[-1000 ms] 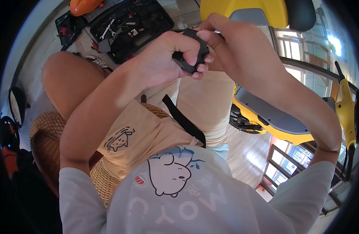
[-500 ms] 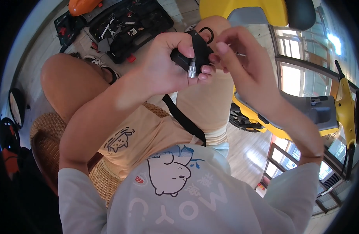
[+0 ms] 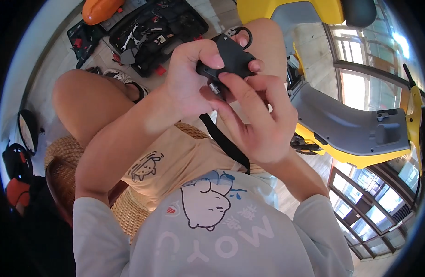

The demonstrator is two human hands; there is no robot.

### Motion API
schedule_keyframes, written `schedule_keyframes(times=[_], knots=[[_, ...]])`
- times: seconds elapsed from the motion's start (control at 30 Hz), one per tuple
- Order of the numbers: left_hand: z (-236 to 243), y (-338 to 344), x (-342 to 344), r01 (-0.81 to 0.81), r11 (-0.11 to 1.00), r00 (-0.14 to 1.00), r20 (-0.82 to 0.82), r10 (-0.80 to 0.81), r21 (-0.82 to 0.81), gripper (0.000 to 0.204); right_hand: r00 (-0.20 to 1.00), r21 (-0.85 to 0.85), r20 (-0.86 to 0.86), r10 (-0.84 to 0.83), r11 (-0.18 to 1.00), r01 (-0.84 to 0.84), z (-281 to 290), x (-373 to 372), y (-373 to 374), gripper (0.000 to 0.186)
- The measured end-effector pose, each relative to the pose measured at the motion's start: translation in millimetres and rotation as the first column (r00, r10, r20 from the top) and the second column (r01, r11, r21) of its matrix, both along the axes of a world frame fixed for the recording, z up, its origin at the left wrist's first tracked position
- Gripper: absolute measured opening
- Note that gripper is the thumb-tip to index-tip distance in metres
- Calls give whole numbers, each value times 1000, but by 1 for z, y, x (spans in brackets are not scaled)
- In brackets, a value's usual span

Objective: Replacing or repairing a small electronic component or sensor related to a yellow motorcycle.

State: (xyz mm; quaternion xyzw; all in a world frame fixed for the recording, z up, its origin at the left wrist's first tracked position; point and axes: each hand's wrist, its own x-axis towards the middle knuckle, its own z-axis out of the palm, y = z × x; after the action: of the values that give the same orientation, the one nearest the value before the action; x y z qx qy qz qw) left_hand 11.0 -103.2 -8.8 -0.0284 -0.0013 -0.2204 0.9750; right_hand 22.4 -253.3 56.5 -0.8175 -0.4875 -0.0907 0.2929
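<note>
Above my lap, my left hand [image 3: 189, 74] is closed around a black angular housing [image 3: 238, 57], its thumb lying on the top face. A black ring-shaped loop [image 3: 245, 38] curves out at the housing's far end. From the near edge sticks a short silver metal cylinder [image 3: 214, 88], tilted and partly hidden. My right hand [image 3: 261, 117] has come in from the right; its index fingertip touches the housing's near edge and its thumb sits just below the cylinder. Whether the thumb touches the metal I cannot tell.
An open black tool case [image 3: 159, 34] with wrenches and small tools lies on the floor ahead. Beside it is an orange helmet-like shell [image 3: 100, 10]. A yellow and grey scooter [image 3: 355, 122] stands at right; a woven seat [image 3: 122, 210] is under me.
My right hand has moved left and nearer, onto the housing's near edge. The housing has turned, and its silver cylinder now slants between my right thumb and index finger.
</note>
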Motion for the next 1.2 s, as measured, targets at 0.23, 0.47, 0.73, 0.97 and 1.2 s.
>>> schedule_keyframes(times=[0.23,0.47,0.73,0.97,1.2], knots=[[-3,6,5,-115,990,985,137,103,85,53,991,39,56,-123,992,121,-16,-12,7,31],[8,14,9,-339,915,926,247,284,217,55,951,93,-201,-235,962,258,-19,-7,23,22],[24,44,11,-542,772,840,217,497,333,50,919,82,-379,-108,985,150,-3,13,61,18],[41,103,-2,-802,424,576,358,735,420,48,575,-84,-814,89,960,-267,32,62,114,15],[46,140,-10,-734,-128,295,482,825,667,43,-104,229,-973,204,857,-462,34,124,175,28]])
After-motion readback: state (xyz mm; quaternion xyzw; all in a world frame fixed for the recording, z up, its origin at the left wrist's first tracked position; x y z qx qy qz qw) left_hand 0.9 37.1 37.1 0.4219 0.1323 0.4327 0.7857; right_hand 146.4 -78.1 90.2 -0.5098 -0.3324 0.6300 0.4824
